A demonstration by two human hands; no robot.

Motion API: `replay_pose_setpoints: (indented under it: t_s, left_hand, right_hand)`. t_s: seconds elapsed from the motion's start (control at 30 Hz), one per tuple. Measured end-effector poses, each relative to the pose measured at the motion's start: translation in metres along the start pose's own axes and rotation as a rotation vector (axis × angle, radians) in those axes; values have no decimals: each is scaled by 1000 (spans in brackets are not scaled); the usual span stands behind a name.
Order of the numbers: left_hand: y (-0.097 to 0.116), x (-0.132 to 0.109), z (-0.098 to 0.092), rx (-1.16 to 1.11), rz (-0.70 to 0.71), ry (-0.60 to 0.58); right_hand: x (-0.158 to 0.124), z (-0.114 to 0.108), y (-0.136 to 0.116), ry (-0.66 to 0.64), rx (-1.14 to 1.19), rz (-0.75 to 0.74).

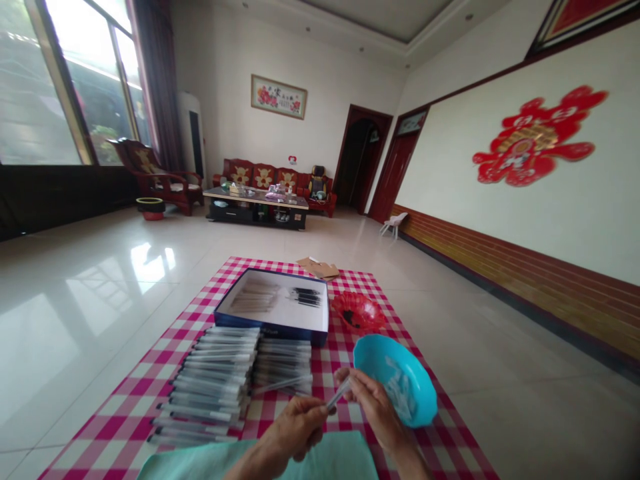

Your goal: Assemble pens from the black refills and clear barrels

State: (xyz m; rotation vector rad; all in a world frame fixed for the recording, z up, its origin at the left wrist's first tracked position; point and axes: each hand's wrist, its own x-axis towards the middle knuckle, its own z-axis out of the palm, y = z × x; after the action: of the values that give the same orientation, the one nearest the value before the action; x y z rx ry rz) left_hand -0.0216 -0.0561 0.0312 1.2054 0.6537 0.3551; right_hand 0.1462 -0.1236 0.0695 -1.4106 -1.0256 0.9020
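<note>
My left hand [295, 423] and my right hand [373, 403] meet over the near edge of a red and white checked cloth [190, 313]. Both pinch one thin clear pen barrel [337, 395] between their fingertips, the left at its lower end and the right at its upper end. Rows of several clear pens [220, 373] lie stacked just left of my hands. A tilted blue plastic bowl [400, 377] with small clear parts in it sits right beside my right hand.
A shallow blue-edged box [273, 303] with pen refills lies beyond the pens. A red dish [357, 311] sits to its right. Brown cardboard [320, 268] lies at the cloth's far edge. A teal cloth [280, 460] covers my lap. Shiny floor tiles surround everything; a coffee table [257, 205] and sofa stand far back.
</note>
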Motion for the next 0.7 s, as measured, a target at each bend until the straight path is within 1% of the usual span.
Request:
replay_pose_setpoints:
  t_s: [0.17,0.27,0.37,0.47,0.57,0.63,0.7]
  left_hand:
    - [10,-8,2,-185,-66,-62]
    - [7,-7,2,-229,-63,-66]
    - [-1,-1,4,-199,0,-2]
    - [-10,6,6,-75,152,74]
    - [-15,7,6,166,361,172]
    - [-17,5,6,379,437,271]
    - [-19,2,5,565,468,369]
  right_hand:
    - [-1,15,9,-5,402,13]
    - [-1,25,12,43,503,12]
    - [-1,30,16,103,526,27]
    - [-2,34,22,141,511,47]
    - [-1,39,29,188,516,64]
    - [-1,43,33,230,537,77]
    - [-1,47,37,272,568,91]
